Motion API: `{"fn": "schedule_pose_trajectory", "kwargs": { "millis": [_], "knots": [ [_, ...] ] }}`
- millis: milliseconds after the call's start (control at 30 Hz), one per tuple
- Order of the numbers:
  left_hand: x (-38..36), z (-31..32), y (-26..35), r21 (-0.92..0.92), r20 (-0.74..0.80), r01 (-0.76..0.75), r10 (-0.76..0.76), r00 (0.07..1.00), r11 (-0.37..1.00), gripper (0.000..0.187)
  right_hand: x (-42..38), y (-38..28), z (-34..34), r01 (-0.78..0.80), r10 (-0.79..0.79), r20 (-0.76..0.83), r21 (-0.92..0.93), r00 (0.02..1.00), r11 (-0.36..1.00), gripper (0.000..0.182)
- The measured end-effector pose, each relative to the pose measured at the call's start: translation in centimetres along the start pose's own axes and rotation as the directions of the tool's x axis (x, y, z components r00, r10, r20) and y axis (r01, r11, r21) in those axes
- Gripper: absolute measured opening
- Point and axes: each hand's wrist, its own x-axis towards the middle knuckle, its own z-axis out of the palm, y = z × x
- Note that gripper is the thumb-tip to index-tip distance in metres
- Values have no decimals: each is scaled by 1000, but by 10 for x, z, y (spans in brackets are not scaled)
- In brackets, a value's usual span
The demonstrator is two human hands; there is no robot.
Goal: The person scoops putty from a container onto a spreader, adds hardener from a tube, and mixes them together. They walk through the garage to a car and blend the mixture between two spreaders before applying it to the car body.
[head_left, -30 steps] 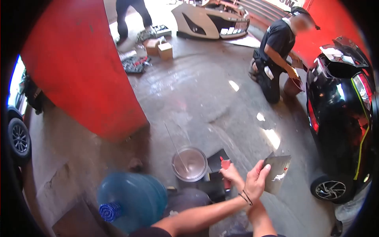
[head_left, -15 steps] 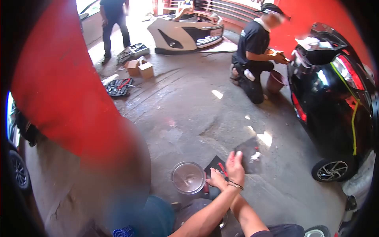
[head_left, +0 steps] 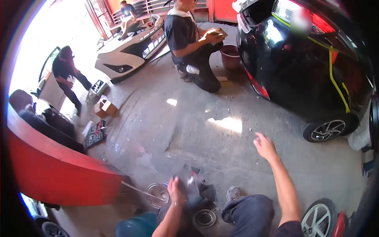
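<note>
One-handed, gripping a flat grey plate (head_left: 190,189) in bare left hand (head_left: 175,192) near a round, pale-rimmed tub (head_left: 147,192); holding bare right hand (head_left: 265,147) open over grey concrete floor (head_left: 221,158).

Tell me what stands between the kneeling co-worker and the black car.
In the head view, a dark red bucket stands between the kneeling co-worker and the black car; a small pale piece lies by the knee.

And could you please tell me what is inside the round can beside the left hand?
Inside the can is a pale greyish-brown material, with a thin stick leaning out over the rim. The material covers the can's bottom, so whatever lies there cannot be seen.
</note>
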Motion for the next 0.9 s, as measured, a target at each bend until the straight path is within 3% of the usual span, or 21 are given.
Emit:
{"fn": "schedule_pose_trajectory", "kwargs": {
  "millis": [33,67,133,167,200,267,300,333,400,433,500,533,600,633,733,867,900],
  "knots": [
    [-62,37,37,63,-80,25,-20,997,998,15,-12,24,-17,-110,110,-21,19,994,994,44],
    [-86,27,40,133,16,7,-9,1000,991,14,-36,54,-26,-223,224,-42,39,974,974,43],
    [-168,62,91,228,-150,125,-92,984,966,10,-120,125,-19,-408,421,-76,141,904,902,41],
    [-204,79,117,263,-199,169,-118,973,950,6,-181,167,4,-592,607,-30,189,794,784,34],
    [-233,92,138,239,-248,234,-174,953,943,4,-241,182,15,-697,697,25,60,716,714,30],
    [-269,131,171,311,-390,273,-139,910,910,8,-321,140,-29,-844,822,243,-24,515,536,31],
    [-279,135,186,351,-91,261,-245,965,899,14,-346,111,-68,-881,838,330,-37,434,471,32],
    [-294,175,204,366,-92,332,-321,942,869,16,-354,85,-111,-893,834,374,-33,405,449,33],
    [-316,254,223,454,-10,340,-377,926,824,27,-366,49,-200,-903,820,432,-32,374,429,34],
    [-317,282,215,535,-68,368,-396,916,760,35,-365,31,-245,-904,815,446,-28,370,426,35],
    [-338,369,219,666,44,246,-366,930,704,40,-352,5,-325,-909,812,450,-4,371,417,36],
    [-355,425,243,720,96,249,-449,888,647,37,-341,-7,-358,-912,820,436,10,372,409,37],
    [-359,475,200,734,243,175,-495,834,656,32,-321,-20,-409,-916,830,403,63,386,396,38],
    [-376,517,203,747,270,144,-494,826,649,34,-313,-25,-429,-918,834,394,83,386,387,39],
    [-395,588,135,806,360,66,-576,734,589,41,-295,-20,-475,-923,843,378,113,382,367,41],
    [-406,677,7,807,490,-92,-572,658,584,46,-264,29,-509,-928,869,329,174,371,330,45],
    [-420,722,39,863,461,-138,-645,609,487,50,-259,44,-522,-932,879,318,189,356,309,45]
  ]
}}
